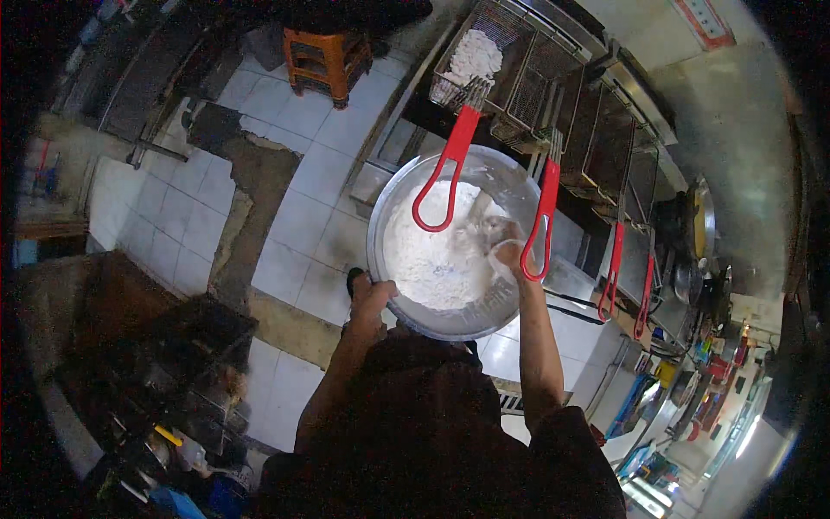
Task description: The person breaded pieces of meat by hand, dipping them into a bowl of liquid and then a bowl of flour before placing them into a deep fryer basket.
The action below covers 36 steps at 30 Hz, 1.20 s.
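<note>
A large round metal bowl (460,332) is in front of my body, with white flour-like powder (425,272) heaped inside it. My left hand (374,297) grips the bowl's near left rim. Inside the bowl, at its right side, my right hand (509,250) is blurred and dusted with powder. A pale translucent edge shows around that hand, and whether it is a cup or a glove cuff I cannot tell. Two red basket handles reach over the bowl: the left handle (459,139) above the powder, the right handle (546,194) partly in front of my right hand.
Past the bowl, a wire fryer basket (447,97) holds white coated pieces (478,57). Another wire basket (535,84) hangs beside it over the deep fryer. More red handles (613,266) stick out at the right. An orange plastic stool (327,61) stands on the broken tiled floor (311,214).
</note>
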Tool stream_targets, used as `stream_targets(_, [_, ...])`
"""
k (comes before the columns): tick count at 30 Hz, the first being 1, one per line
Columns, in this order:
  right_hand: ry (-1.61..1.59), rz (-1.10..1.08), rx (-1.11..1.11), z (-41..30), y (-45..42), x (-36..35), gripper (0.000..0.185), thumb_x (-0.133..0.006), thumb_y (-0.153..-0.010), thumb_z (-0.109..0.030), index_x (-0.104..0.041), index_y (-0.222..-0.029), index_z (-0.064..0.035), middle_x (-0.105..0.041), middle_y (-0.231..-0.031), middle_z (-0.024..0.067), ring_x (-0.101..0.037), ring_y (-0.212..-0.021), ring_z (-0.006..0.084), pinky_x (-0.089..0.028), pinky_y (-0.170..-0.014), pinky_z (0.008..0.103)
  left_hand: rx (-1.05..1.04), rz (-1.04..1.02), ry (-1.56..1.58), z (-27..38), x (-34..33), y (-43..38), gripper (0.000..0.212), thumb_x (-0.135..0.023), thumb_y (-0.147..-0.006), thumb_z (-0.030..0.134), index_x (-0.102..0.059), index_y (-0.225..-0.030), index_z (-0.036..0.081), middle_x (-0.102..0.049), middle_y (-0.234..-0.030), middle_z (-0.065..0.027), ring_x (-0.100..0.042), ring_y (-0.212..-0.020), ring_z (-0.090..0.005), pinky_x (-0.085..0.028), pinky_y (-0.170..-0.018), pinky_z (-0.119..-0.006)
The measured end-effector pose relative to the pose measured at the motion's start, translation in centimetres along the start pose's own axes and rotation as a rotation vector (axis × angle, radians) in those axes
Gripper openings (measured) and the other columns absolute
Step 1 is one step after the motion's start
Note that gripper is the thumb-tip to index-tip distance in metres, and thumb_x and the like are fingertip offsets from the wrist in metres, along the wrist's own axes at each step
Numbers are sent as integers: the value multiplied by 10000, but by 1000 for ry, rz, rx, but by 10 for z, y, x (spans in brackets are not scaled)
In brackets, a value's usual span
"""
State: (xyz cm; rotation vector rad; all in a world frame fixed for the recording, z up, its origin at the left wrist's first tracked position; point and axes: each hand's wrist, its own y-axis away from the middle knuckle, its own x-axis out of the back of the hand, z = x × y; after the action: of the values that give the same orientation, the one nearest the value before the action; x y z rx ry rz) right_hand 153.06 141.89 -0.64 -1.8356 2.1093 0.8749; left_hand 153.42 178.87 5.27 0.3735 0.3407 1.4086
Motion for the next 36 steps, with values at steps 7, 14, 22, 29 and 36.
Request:
stream_targets(7, [577,219,142,26,9,23,492,-635,-844,-289,-481,-1222,-15,-623,-953,103,-610,-818,221,-495,-728,349,293,61,243,-14,-6,1,327,-637,-582,94,-604,-892,-2,-572,-769,-67,-529,-716,-206,-422,-630,-350])
stream_targets(14, [700,319,215,40,7,67,378,-610,-861,-268,-546,-1130,-10,-636,-909,122,-626,-805,252,-506,-722,360,200,56,283,-22,-6,3,308,-653,-575,103,-568,-852,-2,-560,-766,-58,-521,-707,-192,-413,-628,-336])
stream_targets(22, [1440,219,305,40,36,-47,312,-646,-785,-188,-614,-1043,-17,-639,-920,191,-623,-868,320,-498,-773,359,247,143,282,-36,-6,-2,239,-651,-579,114,-544,-767,10,-537,-747,-54,-507,-672,-197,-406,-615,-348])
stream_targets(29, [1682,25,187,40,39,-91,306,-647,-738,-153,-628,-1017,-28,-624,-958,220,-589,-912,371,-475,-822,443,299,116,266,-1,-6,7,292,-631,-590,90,-622,-863,-13,-596,-761,-68,-536,-701,-187,-412,-616,-334])
stream_targets(36, [1719,-63,464,114,14,-54,261,-661,-776,-175,-648,-992,-29,-646,-987,188,-604,-959,314,-477,-849,422,179,-101,100,-32,4,0,313,-630,-566,94,-637,-854,-27,-626,-763,-72,-550,-679,-199,-425,-629,-342])
